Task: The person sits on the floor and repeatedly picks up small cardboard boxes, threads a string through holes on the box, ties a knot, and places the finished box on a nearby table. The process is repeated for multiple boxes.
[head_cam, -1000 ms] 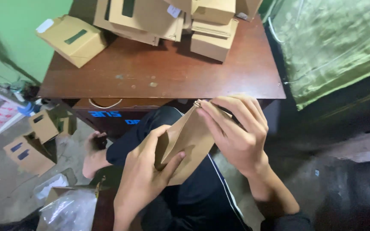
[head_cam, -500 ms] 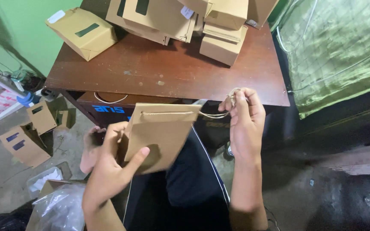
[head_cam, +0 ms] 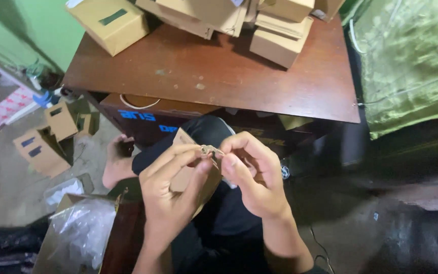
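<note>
Brown cardboard marks the left edge of the scene: small folded cardboard boxes with dark window slots [head_cam: 44, 139] sit on the grey concrete floor [head_cam: 6, 193], and nearer the camera an open carton stuffed with clear plastic bags [head_cam: 79, 231] stands beside the person's knee. Above them, a plain brown box with a green strip [head_cam: 108, 21] rests at the left corner of the dark reddish wooden surface [head_cam: 219, 76]. Moving inward, the left hand [head_cam: 171, 195] is raised over the lap, its thumb and forefinger pressed together in a grip on the thin twisted cord handle [head_cam: 210, 149] of a flat brown paper bag [head_cam: 191, 170], which is held in the air above the dark-trousered legs, just in front of the surface's edge. The right hand [head_cam: 254, 177] meets it from the other side, fingertips pinching the same cord, so the two hands nearly touch; the cord looks knotted or looped there, though it is too small to be sure. Behind, a stack of more plain brown boxes [head_cam: 280, 30] crowds the far side of the surface, and a crumpled green plastic sheet [head_cam: 411, 61] hangs at the right.
</note>
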